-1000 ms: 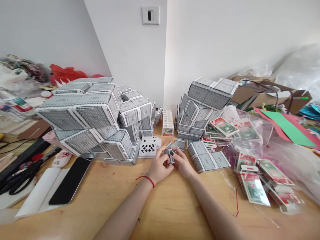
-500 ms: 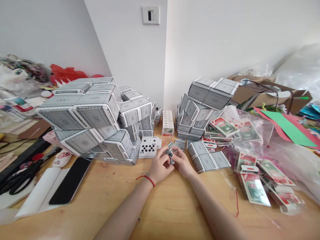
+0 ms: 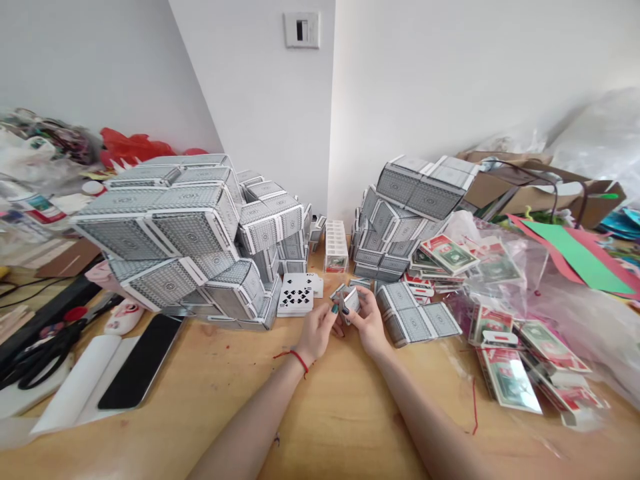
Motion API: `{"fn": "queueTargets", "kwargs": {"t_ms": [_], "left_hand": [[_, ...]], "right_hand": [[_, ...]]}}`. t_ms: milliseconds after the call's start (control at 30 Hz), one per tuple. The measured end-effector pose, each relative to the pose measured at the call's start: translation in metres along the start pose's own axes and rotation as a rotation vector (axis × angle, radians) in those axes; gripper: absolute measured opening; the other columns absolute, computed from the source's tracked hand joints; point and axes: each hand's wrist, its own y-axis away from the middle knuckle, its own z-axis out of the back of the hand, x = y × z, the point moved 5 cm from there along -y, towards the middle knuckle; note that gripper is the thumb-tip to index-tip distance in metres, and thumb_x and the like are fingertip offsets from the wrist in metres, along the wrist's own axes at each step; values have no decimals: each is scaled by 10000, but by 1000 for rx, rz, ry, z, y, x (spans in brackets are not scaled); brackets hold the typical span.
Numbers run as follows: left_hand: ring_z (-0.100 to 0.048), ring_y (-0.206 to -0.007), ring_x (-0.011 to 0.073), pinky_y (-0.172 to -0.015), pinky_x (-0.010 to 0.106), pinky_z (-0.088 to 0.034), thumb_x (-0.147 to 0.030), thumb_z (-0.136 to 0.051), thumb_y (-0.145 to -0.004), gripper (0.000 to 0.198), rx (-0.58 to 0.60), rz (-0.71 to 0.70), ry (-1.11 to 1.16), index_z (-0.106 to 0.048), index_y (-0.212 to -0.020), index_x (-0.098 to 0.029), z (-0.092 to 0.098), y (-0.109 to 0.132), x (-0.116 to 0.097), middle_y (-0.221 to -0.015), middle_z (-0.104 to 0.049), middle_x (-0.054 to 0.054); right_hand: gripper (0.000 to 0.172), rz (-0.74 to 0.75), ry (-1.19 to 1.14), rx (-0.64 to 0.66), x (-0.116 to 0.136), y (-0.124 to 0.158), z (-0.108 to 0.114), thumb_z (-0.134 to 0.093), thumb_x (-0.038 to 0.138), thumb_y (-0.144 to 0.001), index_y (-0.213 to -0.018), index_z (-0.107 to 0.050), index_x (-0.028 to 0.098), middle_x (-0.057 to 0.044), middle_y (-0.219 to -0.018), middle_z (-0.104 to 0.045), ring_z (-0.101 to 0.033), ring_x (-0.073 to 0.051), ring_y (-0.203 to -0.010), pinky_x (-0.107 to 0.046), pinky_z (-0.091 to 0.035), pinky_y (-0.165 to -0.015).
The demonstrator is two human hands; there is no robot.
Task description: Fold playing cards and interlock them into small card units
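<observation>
My left hand [image 3: 317, 329] and my right hand [image 3: 369, 321] meet over the wooden table [image 3: 320, 413], both pinched on a small folded playing card piece [image 3: 349, 299] with a grey patterned back. A red string bracelet circles my left wrist. Just left of my hands lies a face-up stack of cards [image 3: 296, 295] showing black spades. A flat grey folded-card block [image 3: 415, 319] rests right beside my right hand. More small folded cards lie just behind my fingers.
A big structure of grey folded-card cubes [image 3: 180, 227] stands at left, a second one [image 3: 405, 207] at back right. Red-green card boxes in plastic [image 3: 505, 360] spread at right. A black phone [image 3: 143, 360], white paper and scissors [image 3: 35, 363] lie at left.
My hands have shifted slightly forward and to the right, and the folded card piece now sits more in the right hand's fingers, turned so its pale face shows.
</observation>
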Motion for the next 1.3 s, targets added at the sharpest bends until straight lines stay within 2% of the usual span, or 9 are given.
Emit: {"fn": "queueTargets", "kwargs": {"t_ms": [133,233,333,467,633,833,933,1167,1300], "left_hand": [[-560,-466,123,-504,285,-496,-497,-428,-755,356,-30,199,243,-483,-763,-146,3,-8,11,-585,-541,-15],[-582,-472,141,-506,308,-508,-487,-530,-689,351,-5,319,321,-484,-745,-143,6,-10,14,-576,-548,-23],[-603,-531,156,-536,325,-516,-436,-582,-669,317,61,371,396,-484,-713,-139,9,-11,12,-593,-550,-22],[-607,-612,145,-614,322,-517,-363,-602,-688,281,173,396,477,-529,-811,-120,12,-11,12,-688,-593,19],[-588,-642,120,-657,304,-500,-292,-623,-697,264,225,396,570,-532,-879,-123,15,-12,15,-754,-610,41],[-584,-728,138,-757,368,-467,-250,-661,-674,267,308,395,597,-537,-877,-128,18,-10,17,-825,-587,39],[-572,-767,133,-789,348,-444,-219,-688,-642,268,325,381,585,-536,-844,-131,19,-10,16,-858,-571,28],[-522,-688,78,-662,205,-404,-170,-731,-567,286,241,220,482,-489,-712,-126,21,-14,4,-730,-541,-19],[-540,-755,102,-731,230,-408,-164,-736,-548,315,142,112,390,-487,-739,-137,25,-16,-3,-759,-565,-12]], "right_hand": [[554,56,89,18,-2,-1,-1,-708,302,-605,-1073,-421,232,-59,-1016,-562,-533,-216,-935,-350,-408,-835],[584,93,149,42,-4,-1,-2,-719,301,-590,-1088,-424,229,-68,-1060,-534,-514,-226,-972,-353,-409,-844],[626,107,213,55,-7,0,-1,-730,305,-576,-1115,-422,223,-78,-1088,-523,-502,-239,-1001,-367,-403,-864],[687,92,302,102,-11,0,0,-738,304,-565,-1170,-425,212,-90,-1126,-525,-480,-253,-1057,-394,-348,-933],[749,39,350,163,-13,1,0,-747,289,-545,-1213,-420,204,-92,-1162,-520,-464,-255,-1092,-405,-319,-960],[668,-5,392,147,-14,3,1,-706,199,-567,-1183,-451,219,-72,-1113,-545,-496,-244,-1047,-383,-383,-908],[649,-12,350,157,-14,4,0,-688,158,-567,-1167,-448,225,-69,-1106,-534,-505,-237,-1033,-370,-415,-875],[696,-7,182,73,-17,-1,4,-718,150,-528,-1147,-418,256,-70,-1139,-475,-540,-211,-943,-342,-472,-779],[619,-40,115,81,-13,-3,4,-739,198,-535,-1084,-456,243,-56,-1035,-536,-559,-188,-854,-319,-478,-729]]}}
